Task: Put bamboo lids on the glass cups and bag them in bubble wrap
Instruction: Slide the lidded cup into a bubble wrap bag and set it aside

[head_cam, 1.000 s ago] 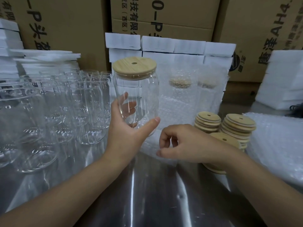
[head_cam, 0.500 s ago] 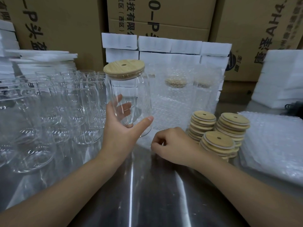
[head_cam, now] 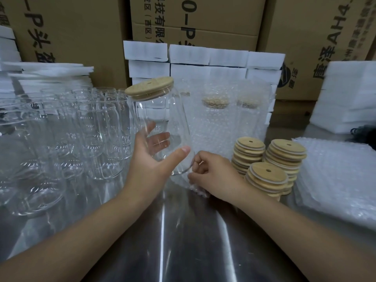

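My left hand (head_cam: 149, 165) grips a clear glass cup (head_cam: 162, 119) near its base, holding it above the table and tilted left. A bamboo lid (head_cam: 149, 88) with a small hole sits on its mouth. Just right of the cup's base, my right hand (head_cam: 215, 176) pinches the edge of a bubble wrap bag (head_cam: 195, 187) lying on the table. Three stacks of bamboo lids (head_cam: 268, 176) stand to the right of that hand. Behind the held cup stand lidded cups in bubble wrap (head_cam: 215, 123).
Several empty glass cups (head_cam: 97, 139) crowd the left of the steel table (head_cam: 183, 241). A pile of bubble wrap bags (head_cam: 337, 180) lies at the right. White foam pieces (head_cam: 203, 58) and cardboard boxes (head_cam: 203, 21) line the back.
My left hand has tilted the lidded cup further left and brought its base down toward my right hand. My right hand's fingers have closed on the bubble wrap edge.
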Tool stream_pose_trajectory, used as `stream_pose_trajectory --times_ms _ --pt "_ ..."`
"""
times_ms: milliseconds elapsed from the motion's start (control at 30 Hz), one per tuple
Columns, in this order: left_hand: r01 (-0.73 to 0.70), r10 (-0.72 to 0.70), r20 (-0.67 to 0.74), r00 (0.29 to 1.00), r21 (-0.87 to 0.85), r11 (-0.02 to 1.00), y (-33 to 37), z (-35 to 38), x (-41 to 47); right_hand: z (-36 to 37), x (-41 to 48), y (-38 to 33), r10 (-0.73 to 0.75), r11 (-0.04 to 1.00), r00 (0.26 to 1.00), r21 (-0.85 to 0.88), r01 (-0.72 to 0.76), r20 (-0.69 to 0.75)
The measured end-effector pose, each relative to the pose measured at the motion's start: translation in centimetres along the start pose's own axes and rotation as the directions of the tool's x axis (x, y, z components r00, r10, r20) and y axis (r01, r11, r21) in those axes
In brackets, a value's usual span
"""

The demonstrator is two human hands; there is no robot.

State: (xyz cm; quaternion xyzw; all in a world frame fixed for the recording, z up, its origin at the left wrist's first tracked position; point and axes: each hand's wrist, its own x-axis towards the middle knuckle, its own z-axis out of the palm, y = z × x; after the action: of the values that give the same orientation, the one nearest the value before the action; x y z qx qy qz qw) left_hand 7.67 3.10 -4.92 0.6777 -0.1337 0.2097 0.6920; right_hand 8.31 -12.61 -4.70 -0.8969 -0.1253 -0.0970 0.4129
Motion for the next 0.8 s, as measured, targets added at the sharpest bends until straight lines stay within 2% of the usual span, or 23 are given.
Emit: stream_pose_trajectory --times_ms 100,167,233,433,800 --pt "0.029 -0.028 0.024 0.999 -0.037 0.999 0.0 0.3 0.0 -0.1 -0.2 0.0 -0.120 0.981 0.991 -0.148 0.128 0.065" --pt "0.047 -0.045 0.033 0.998 -0.062 0.997 -0.2 0.4 0.1 -0.1 -0.2 0.1 -0.146 0.958 0.982 -0.230 0.171 0.120" --pt "0.077 -0.073 0.048 0.996 -0.092 0.993 -0.3 0.5 0.2 0.0 -0.2 0.2 -0.159 0.947 0.982 -0.267 0.180 0.101" --pt "0.172 -0.159 0.094 0.983 -0.150 0.974 -0.8 0.3 0.8 0.2 -0.2 0.1 -0.112 0.974 0.991 -0.190 0.123 0.069" --pt "0.128 -0.136 0.104 0.985 0.074 0.989 -1.7 0.2 0.7 0.1 -0.4 -0.4 -0.102 0.991 0.995 -0.081 0.102 0.000"
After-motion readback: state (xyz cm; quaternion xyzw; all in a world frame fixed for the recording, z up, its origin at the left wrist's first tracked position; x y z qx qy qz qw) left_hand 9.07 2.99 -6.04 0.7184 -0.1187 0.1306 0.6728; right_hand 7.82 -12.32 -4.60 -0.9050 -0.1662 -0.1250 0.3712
